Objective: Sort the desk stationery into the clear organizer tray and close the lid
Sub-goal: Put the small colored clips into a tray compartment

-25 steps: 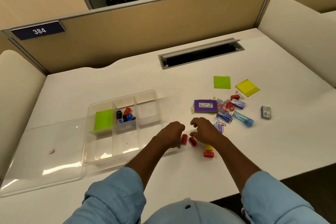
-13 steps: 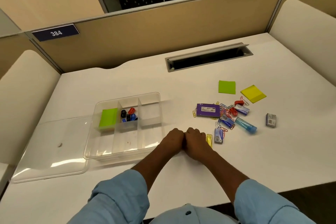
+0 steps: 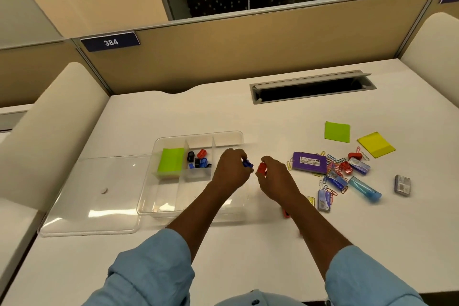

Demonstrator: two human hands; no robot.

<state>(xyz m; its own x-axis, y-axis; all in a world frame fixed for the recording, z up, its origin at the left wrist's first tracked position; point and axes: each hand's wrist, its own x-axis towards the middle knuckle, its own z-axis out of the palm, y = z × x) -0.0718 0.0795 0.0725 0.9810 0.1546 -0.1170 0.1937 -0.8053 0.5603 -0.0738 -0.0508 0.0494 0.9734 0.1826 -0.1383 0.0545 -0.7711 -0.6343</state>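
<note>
We see the left hand (image 3: 231,170) over the right side of the clear plastic organizer tray (image 3: 198,134), its fingertips pinching a small blue clip (image 3: 248,164). Just beside it, over the white desk (image 3: 223,112), the right hand (image 3: 277,180) pinches a small red clip (image 3: 261,168). The two clips are near each other but not touching. The tray sits open on the desk, with its flat clear lid (image 3: 87,196) lying against its left side. In the tray's far-left compartment we find a lime-green sticky-note pad (image 3: 171,163), and the far-middle compartment holds a cluster of black, red and blue clips (image 3: 198,159). Right of the hands lies a flat purple box (image 3: 309,163) with a white label whose print is too small for us to read. Around it are scattered coloured paper clips (image 3: 331,158), small blue-printed packets (image 3: 324,200), a translucent blue tube (image 3: 363,188) and, well apart, a small grey box (image 3: 402,185). Farther back lie a loose lime-green sticky note (image 3: 337,131) and a yellow sticky-note pad (image 3: 375,144). On the tan partition a navy plate (image 3: 110,42) reads "384".
</note>
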